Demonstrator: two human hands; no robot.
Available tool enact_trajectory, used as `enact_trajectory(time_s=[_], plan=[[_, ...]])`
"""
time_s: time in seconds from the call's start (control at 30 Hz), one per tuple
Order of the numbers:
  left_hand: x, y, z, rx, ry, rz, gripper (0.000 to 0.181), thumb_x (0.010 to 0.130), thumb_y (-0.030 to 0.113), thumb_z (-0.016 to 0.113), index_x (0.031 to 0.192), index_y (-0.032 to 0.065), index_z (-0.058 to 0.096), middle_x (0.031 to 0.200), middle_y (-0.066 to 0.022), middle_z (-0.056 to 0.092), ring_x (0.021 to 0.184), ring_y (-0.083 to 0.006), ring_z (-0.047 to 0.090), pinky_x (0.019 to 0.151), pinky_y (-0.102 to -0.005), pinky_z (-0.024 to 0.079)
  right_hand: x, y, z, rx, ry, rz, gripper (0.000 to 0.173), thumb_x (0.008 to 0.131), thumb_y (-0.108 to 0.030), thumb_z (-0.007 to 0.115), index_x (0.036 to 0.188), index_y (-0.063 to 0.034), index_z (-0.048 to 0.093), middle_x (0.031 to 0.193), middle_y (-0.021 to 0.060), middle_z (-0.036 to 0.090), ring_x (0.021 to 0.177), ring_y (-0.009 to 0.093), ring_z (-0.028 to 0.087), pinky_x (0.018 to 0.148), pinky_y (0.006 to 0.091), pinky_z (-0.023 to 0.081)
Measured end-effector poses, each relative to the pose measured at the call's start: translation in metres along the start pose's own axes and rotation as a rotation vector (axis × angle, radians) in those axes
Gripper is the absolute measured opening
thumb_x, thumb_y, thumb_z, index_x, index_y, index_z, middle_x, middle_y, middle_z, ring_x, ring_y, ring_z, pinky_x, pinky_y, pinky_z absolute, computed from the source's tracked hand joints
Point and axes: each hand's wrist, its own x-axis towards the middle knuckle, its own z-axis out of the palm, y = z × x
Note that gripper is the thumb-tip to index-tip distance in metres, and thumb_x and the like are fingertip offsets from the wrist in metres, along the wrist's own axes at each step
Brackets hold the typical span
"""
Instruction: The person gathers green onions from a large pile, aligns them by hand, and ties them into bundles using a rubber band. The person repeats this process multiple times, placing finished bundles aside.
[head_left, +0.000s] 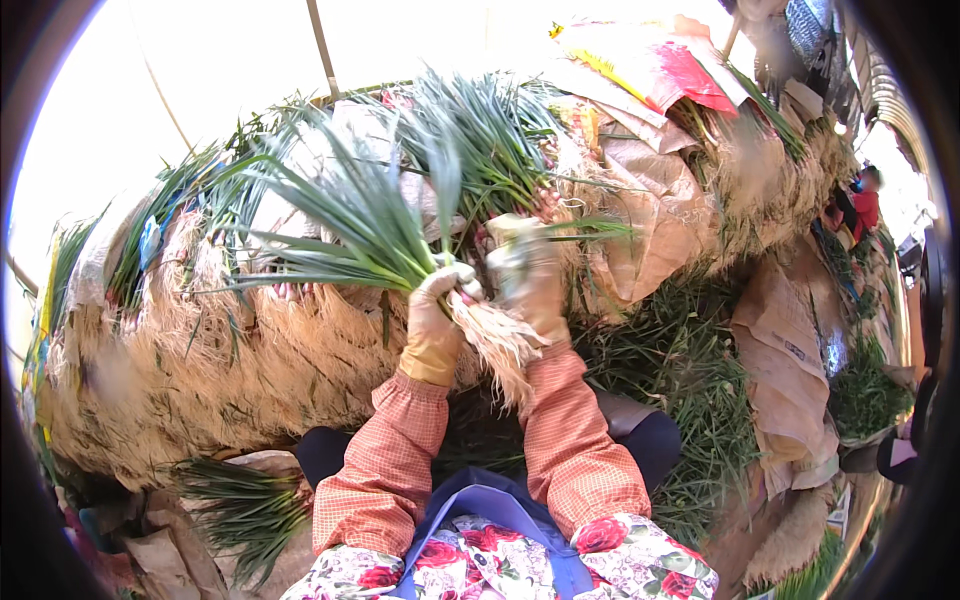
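Observation:
Before me, my gloved left hand is closed around a bunch of green onions. Its green leaves fan up and to the left, and its pale roots hang down to the right. Close by on the right, my gloved right hand is blurred; a few green stalks stick out to the right of it. Whether its fingers grip them I cannot tell. Behind both hands lies a long heap of green onions, roots towards me, with more bunches on top.
Brown sacking and a red and white plastic bag cover part of the heap. Loose green leaves lie at the right. Another bunch rests at the lower left. A person in red is far right.

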Motion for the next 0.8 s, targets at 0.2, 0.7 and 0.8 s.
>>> enact_trajectory(time_s=[0.2, 0.7, 0.8], plan=[[0.015, 0.013, 0.016, -0.138, -0.239, -0.008, 0.016, 0.088, 0.005, 0.063, 0.102, -0.0041, 0.062, 0.081, -0.0090, 0.064, 0.075, -0.0194, 0.064, 0.066, -0.0302, 0.056, 0.081, 0.021, -0.075, -0.433, -0.037, 0.304, 0.033, 0.095, -0.013, 0.058, 0.127, -0.0036, 0.055, 0.103, 0.0097, 0.070, 0.078, 0.017, 0.068, 0.060, 0.0284, 0.054], [0.055, -0.013, -0.008, 0.264, -0.055, -0.207, 0.009, 0.089, 0.001, 0.060, 0.094, -0.0039, 0.065, 0.083, -0.0116, 0.069, 0.070, -0.0211, 0.067, 0.063, -0.0310, 0.055, 0.036, -0.001, -0.071, -0.047, -0.391, 0.536, 0.017, 0.098, -0.013, 0.053, 0.105, -0.0007, 0.061, 0.082, -0.0003, 0.063, 0.059, 0.004, 0.052, 0.053, 0.0174, 0.045], [0.044, -0.006, -0.012, 0.255, -0.018, -0.210, 0.022, 0.085, -0.006, 0.061, 0.106, -0.0050, 0.061, 0.097, -0.0152, 0.069, 0.084, -0.0241, 0.068, 0.075, -0.0332, 0.057, 0.045, -0.037, -0.051, -0.465, -0.366, 0.260, 0.017, 0.100, -0.015, 0.050, 0.103, -0.0012, 0.060, 0.080, 0.0010, 0.063, 0.058, 0.002, 0.050, 0.051, 0.0154, 0.042]])
